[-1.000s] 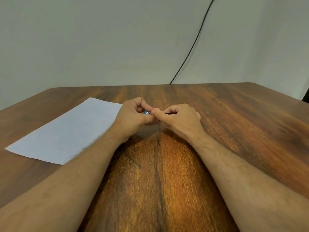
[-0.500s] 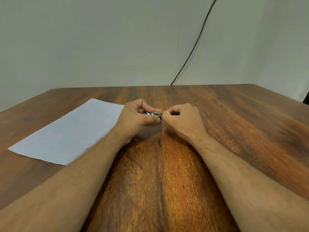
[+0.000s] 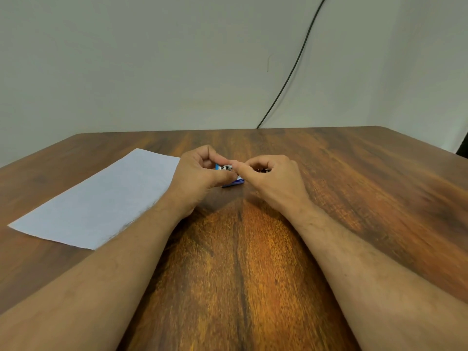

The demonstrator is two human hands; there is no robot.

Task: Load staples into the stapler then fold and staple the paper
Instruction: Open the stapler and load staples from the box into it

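My left hand point(image 3: 200, 176) is curled around a small blue stapler point(image 3: 231, 176) and holds it just above the wooden table point(image 3: 354, 188), thumb and fingers closed on its sides. My right hand point(image 3: 272, 179) pinches with thumb and first finger at the metal part on top of the stapler; I cannot tell if there are staples between these fingertips. The white paper point(image 3: 101, 198) lies flat on the table, to the left, partly under my left wrist.

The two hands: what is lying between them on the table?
In the head view, a small blue stapler sits between the left hand and right hand; both pinch it. The paper lies apart, left.
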